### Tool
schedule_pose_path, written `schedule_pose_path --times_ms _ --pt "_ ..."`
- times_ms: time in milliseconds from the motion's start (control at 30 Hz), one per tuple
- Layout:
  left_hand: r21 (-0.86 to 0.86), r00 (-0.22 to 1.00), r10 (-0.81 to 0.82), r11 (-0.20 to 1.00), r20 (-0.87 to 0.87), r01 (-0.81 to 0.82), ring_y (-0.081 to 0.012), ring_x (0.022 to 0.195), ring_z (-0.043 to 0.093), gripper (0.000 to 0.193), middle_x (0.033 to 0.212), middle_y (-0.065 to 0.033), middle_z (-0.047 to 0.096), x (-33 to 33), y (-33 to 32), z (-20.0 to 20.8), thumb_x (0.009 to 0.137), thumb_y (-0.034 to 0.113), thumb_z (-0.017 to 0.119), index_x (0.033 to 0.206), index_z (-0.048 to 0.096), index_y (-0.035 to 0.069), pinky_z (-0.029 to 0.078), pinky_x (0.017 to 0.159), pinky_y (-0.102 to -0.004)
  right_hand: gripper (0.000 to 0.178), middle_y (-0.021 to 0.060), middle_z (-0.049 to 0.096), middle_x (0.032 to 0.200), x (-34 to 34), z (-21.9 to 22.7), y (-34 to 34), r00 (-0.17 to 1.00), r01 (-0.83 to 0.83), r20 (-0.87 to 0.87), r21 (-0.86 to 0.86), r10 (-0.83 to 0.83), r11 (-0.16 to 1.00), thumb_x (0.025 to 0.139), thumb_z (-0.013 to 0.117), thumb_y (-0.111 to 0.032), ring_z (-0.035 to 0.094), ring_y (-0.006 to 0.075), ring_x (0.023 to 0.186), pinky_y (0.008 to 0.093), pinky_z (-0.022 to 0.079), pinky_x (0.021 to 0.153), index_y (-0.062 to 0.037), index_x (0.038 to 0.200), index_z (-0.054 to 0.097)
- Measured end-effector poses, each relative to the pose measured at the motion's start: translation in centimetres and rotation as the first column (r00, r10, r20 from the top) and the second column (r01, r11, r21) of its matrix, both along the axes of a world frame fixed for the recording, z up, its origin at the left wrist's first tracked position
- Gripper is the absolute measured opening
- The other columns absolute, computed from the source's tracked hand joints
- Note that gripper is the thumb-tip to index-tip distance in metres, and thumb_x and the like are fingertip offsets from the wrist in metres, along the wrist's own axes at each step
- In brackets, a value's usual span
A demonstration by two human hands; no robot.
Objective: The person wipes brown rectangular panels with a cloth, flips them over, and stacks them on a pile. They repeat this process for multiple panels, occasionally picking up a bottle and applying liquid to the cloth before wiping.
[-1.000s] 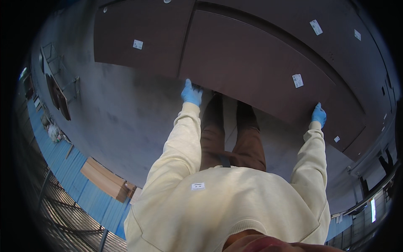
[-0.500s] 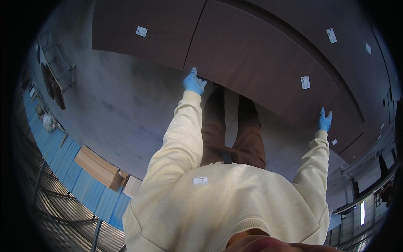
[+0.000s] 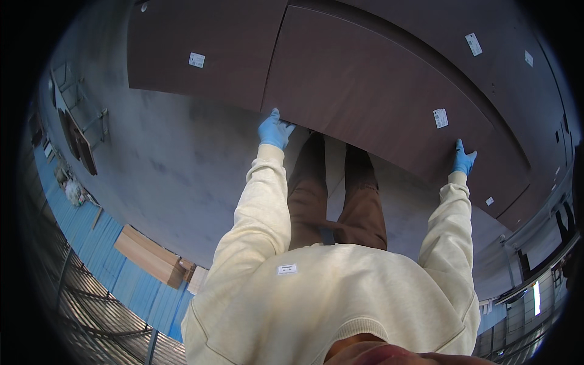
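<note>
A long dark brown panel (image 3: 371, 79) lies across the view in front of me, its near edge slanting down to the right. My left hand (image 3: 275, 129), in a blue glove, is closed round that edge close to a seam. Its thumb and index finger show at the edge; the other fingers are partly hidden. Farther right, my right hand (image 3: 465, 159), gloved in blue too, grips the same edge with a finger lying on the top face. A white label (image 3: 441, 118) is stuck on the panel between the hands.
A neighbouring brown panel (image 3: 201, 67) adjoins beyond the seam at the left. More brown panels (image 3: 505, 67) lie behind a raised edge at the far right. A metal rack (image 3: 82, 115) with boards stands at the left. Long cartons (image 3: 149, 254) rest by the blue wall (image 3: 121, 274).
My right hand has shifted left and inward along the panel's edge. My left hand stays beside the seam. The whole view has tilted slightly.
</note>
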State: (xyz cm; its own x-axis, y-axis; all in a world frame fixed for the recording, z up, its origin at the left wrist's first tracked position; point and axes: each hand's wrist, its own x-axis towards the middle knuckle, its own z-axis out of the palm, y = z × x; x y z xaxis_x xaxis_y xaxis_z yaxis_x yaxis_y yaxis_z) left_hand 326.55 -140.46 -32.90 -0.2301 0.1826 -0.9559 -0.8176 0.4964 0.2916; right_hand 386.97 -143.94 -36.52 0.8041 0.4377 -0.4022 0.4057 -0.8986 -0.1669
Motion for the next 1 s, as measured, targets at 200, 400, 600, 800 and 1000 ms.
schedule_pose_path --times_ms 200,400,600,800,1000 --pt "0.009 1.0 -0.002 1.0 -0.006 0.002 -0.0391 0.147 0.038 0.05 0.156 -0.0186 0.044 1.5 -0.5 0.5 0.109 0.024 0.051 0.152 0.039 0.002 0.032 0.122 -0.0602 0.112 0.0291 0.04 0.157 1.6 0.0 -0.2 1.0 -0.002 0.01 0.112 0.001 0.994 0.077 0.086 -0.051 0.042 0.0424 0.145 0.0441 0.035 0.122 0.0078 0.155 0.032" --pt "0.022 0.999 -0.004 1.0 0.044 0.003 -0.0389 0.146 0.04 0.047 0.155 -0.0172 0.047 0.3 -1.6 -1.2 0.104 0.021 0.061 0.145 0.049 0.003 0.034 0.121 -0.0636 0.108 0.0295 0.036 0.16 1.3 0.6 -3.2 0.998 -0.06 0.014 0.325 0.059 0.944 0.079 0.085 -0.05 0.035 0.0415 0.149 0.0441 0.031 0.124 0.009 0.154 0.033" --pt "0.034 0.995 -0.011 0.999 0.099 0.008 -0.0379 0.147 0.039 0.049 0.156 -0.0168 0.046 -0.7 -2.2 -2.0 0.105 0.026 0.058 0.147 0.049 0.003 0.033 0.123 -0.0611 0.085 0.0249 0.048 0.152 -5.3 1.0 -13.3 0.735 0.678 -0.135 0.154 -0.664 0.719 0.09 0.076 -0.048 0.049 0.0382 0.139 0.0436 0.039 0.118 0.0058 0.148 0.044" --pt "0.035 0.99 -0.117 0.993 0.077 0.114 -0.0391 0.146 0.04 0.05 0.156 -0.0172 0.047 -0.5 -1.7 -1.9 0.105 0.027 0.056 0.147 0.048 0.002 0.034 0.121 -0.0632 0.043 0.009 0.063 0.134 -10.2 -3.5 -14.1 0.114 0.981 -0.834 0.18 -0.54 -0.07 0.102 0.067 -0.031 0.062 0.0291 0.12 0.0472 0.051 0.107 -0.0072 0.137 0.057" --pt "0.039 0.988 -0.123 0.992 0.095 0.119 -0.0394 0.146 0.04 0.05 0.157 -0.0169 0.046 -0.9 -1.4 -2.1 0.106 0.028 0.054 0.148 0.048 0.002 0.035 0.121 -0.0627 0.048 0.01 0.058 0.139 -10.4 -0.6 -13.1 0.08 0.993 -0.788 0.117 -0.611 -0.021 0.101 0.068 -0.032 0.059 0.0309 0.122 0.0526 0.051 0.105 -0.0092 0.14 0.053"
